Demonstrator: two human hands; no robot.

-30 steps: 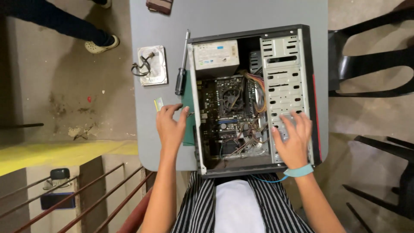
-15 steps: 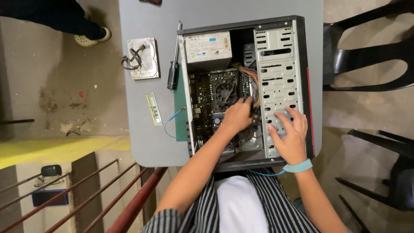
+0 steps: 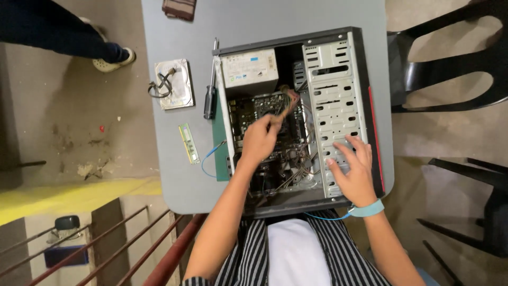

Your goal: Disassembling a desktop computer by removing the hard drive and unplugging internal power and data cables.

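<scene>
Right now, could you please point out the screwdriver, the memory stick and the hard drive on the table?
screwdriver [image 3: 210,102]: head view, on its black handle.
memory stick [image 3: 188,143]: head view, middle of the green strip.
hard drive [image 3: 176,90]: head view, on its metal top plate.

One head-worn camera looks almost straight down from above the person's chest onto the grey worktop [image 3: 174,175], close enough that the open computer case [image 3: 338,69] fills the middle, with floor and railing at the edges.

Left hand [image 3: 260,140] reaches toward twelve o'clock, fingers pinched together at its tip, while the right hand [image 3: 353,169] lies flat, fingers spread toward eleven o'clock.
</scene>
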